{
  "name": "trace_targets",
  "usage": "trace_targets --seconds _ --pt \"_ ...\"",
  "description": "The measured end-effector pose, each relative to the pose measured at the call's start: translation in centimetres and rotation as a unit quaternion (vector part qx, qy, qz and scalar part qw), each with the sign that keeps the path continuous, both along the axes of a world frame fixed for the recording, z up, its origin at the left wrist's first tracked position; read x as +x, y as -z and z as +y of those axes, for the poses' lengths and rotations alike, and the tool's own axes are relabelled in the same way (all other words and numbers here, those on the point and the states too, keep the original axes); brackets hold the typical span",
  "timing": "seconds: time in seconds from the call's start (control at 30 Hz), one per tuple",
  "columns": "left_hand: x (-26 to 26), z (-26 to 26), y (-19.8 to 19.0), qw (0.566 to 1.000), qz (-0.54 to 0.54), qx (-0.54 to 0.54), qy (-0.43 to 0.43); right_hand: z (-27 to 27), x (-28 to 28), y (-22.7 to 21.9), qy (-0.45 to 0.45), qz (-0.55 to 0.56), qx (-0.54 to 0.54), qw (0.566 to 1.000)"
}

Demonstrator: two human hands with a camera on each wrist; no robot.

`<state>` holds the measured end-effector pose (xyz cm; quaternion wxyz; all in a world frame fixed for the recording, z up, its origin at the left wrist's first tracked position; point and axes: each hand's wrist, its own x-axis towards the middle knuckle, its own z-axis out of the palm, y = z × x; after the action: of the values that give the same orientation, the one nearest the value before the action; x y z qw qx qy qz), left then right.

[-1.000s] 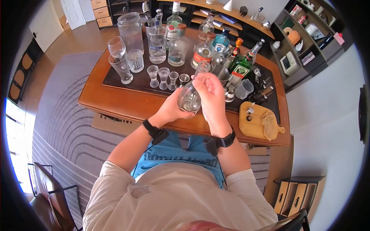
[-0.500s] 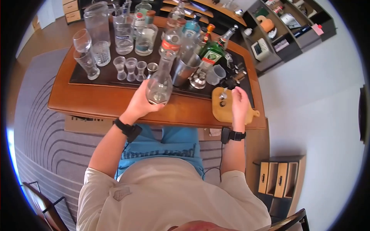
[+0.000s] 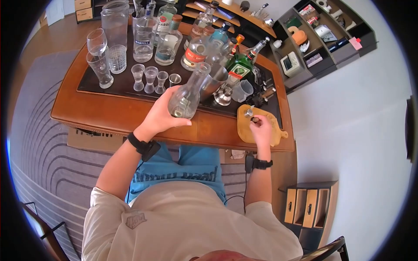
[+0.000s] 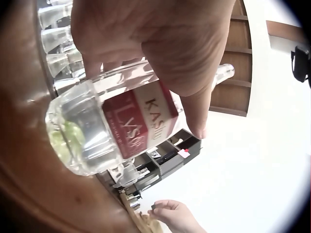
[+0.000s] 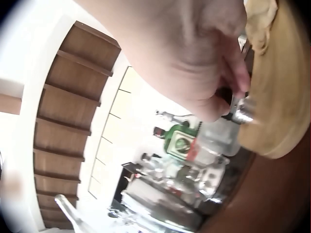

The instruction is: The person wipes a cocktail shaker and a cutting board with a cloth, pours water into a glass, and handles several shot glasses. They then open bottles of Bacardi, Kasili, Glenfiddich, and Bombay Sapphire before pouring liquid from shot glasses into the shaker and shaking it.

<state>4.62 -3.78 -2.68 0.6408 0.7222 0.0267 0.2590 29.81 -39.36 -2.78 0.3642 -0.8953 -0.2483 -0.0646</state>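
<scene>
My left hand (image 3: 162, 114) grips a clear glass bottle (image 3: 186, 99) around its lower body, tilted over the table's front edge. Its neck is uncapped. In the left wrist view a red and white label (image 4: 138, 119) wraps the bottle, with a little clear liquid and a greenish patch by the base. At the right, my right hand (image 3: 262, 132) pinches a small dark cap (image 3: 255, 120) between thumb and fingers, close over the wooden board (image 3: 244, 132). A small silver metal piece (image 3: 248, 112) stands on the board beside the fingers.
A tan cloth (image 3: 274, 125) lies on the board, partly behind my right hand. Behind the held bottle stand a metal shaker tin (image 3: 214, 82), a plastic measuring cup (image 3: 242, 91) and several liquor bottles (image 3: 240, 66). Small hourglass-shaped jiggers (image 3: 150, 79) and drinking glasses (image 3: 117, 58) stand left.
My right hand has left the bottle's neck, moved right to the board and picked up the small dark cap. My left hand keeps holding the bottle. The head view has swung right.
</scene>
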Motion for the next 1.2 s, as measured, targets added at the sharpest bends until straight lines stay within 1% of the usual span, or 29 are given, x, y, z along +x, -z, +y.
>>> trace_targets --seconds 0.03,0.07,0.1,0.13,0.2,0.23,0.27,0.3,0.33,0.4,0.43,0.47,0.53,0.57,0.6,0.67,0.7,0.73,0.8,0.83,0.87,0.9,0.97,1.0,1.07,1.1,1.13,1.2 --pt "0.0 0.0 -0.8 1.000 -0.003 0.018 -0.001 0.9 -0.8 -1.3 -0.020 0.038 0.096 0.994" --pt "0.0 -0.2 -1.7 0.999 -0.005 0.036 0.001 2.4 -1.9 -3.5 -0.024 0.037 0.095 0.995" --pt "-0.2 -0.6 -3.2 0.998 -0.031 0.058 -0.020 4.3 -3.5 -6.5 -0.097 -0.007 0.130 0.987" --pt "0.0 -0.8 -4.0 0.998 -0.030 0.058 -0.020 6.0 -5.1 -9.4 -0.168 -0.051 0.165 0.970" --pt "0.7 -1.1 -5.2 0.992 -0.055 0.096 -0.058 9.1 -7.4 -14.5 -0.250 -0.073 0.153 0.953" --pt "0.9 -1.3 -5.9 0.992 -0.055 0.097 -0.058 10.4 -8.6 -16.8 -0.250 -0.073 0.154 0.953" --pt "1.1 -1.5 -6.7 0.992 -0.076 0.083 -0.062 11.6 -9.6 -18.9 -0.281 -0.084 0.103 0.951" --pt "1.3 -1.7 -7.2 0.990 -0.098 0.068 -0.068 12.9 -10.4 -20.3 -0.311 -0.095 0.051 0.944" --pt "1.4 -1.8 -7.5 0.990 -0.099 0.069 -0.073 14.4 -11.0 -20.9 -0.315 -0.096 0.052 0.943" --pt "1.9 -1.9 -7.5 0.994 -0.045 0.074 -0.074 17.5 -11.6 -21.6 -0.371 -0.044 0.155 0.914" --pt "2.2 -2.2 -7.2 0.989 -0.073 0.078 -0.100 18.2 -10.8 -22.3 -0.393 -0.105 0.082 0.910" --pt "2.3 -2.5 -6.9 0.987 -0.088 0.077 -0.114 18.9 -10.6 -22.8 -0.398 -0.106 0.083 0.908" --pt "2.6 -2.7 -6.6 0.985 -0.082 0.086 -0.123 20.2 -10.6 -23.6 -0.431 -0.194 0.001 0.881" --pt "2.7 -2.7 -6.6 0.985 -0.078 0.085 -0.126 20.3 -11.3 -24.4 -0.418 -0.174 -0.027 0.891" --pt "2.7 -2.6 -6.6 0.985 -0.077 0.084 -0.132 20.5 -11.1 -24.5 -0.424 -0.174 -0.027 0.889" --pt "2.8 -2.5 -6.4 0.983 -0.087 0.100 -0.129 20.5 -10.6 -24.6 -0.476 -0.192 -0.062 0.856" --pt "2.8 -2.4 -6.2 0.983 -0.082 0.101 -0.126 20.5 -10.2 -24.2 -0.489 -0.220 -0.081 0.840" --pt "2.8 -2.4 -6.2 0.983 -0.082 0.100 -0.128 20.7 -10.5 -24.2 -0.490 -0.220 -0.082 0.839" --pt "2.7 -2.3 -6.3 0.982 -0.075 0.111 -0.133 20.8 -11.4 -23.9 -0.494 -0.279 -0.082 0.819" --pt "2.9 -2.2 -6.1 0.982 -0.074 0.109 -0.134 20.9 -11.4 -23.6 -0.512 -0.282 -0.083 0.807" --pt "3.1 -2.2 -5.9 0.976 -0.096 0.130 -0.144 21.1 -11.6 -23.2 -0.513 -0.280 -0.084 0.807" --pt "3.3 -2.2 -5.7 0.970 -0.118 0.150 -0.153 21.2 -12.0 -22.5 -0.504 -0.266 -0.050 0.820" --pt "3.3 -2.5 -5.7 0.973 -0.116 0.131 -0.151 21.7 -12.4 -20.9 -0.484 -0.251 0.017 0.838" --pt "3.4 -2.4 -5.8 0.974 -0.118 0.116 -0.152 22.0 -12.4 -19.9 -0.485 -0.250 0.017 0.838" --pt "3.4 -2.3 -5.7 0.975 -0.113 0.116 -0.150 22.6 -12.2 -17.4 -0.444 -0.341 0.102 0.822" --pt "3.4 -2.2 -5.6 0.976 -0.107 0.116 -0.147 22.6 -12.2 -16.4 -0.409 -0.371 0.107 0.827" --pt "3.3 -2.3 -5.8 0.976 -0.104 0.116 -0.150 22.9 -12.2 -16.2 -0.411 -0.368 0.109 0.827" --pt "2.9 -2.4 -6.5 0.978 -0.099 0.117 -0.145 23.1 -12.1 -15.6 -0.384 -0.339 0.134 0.848"
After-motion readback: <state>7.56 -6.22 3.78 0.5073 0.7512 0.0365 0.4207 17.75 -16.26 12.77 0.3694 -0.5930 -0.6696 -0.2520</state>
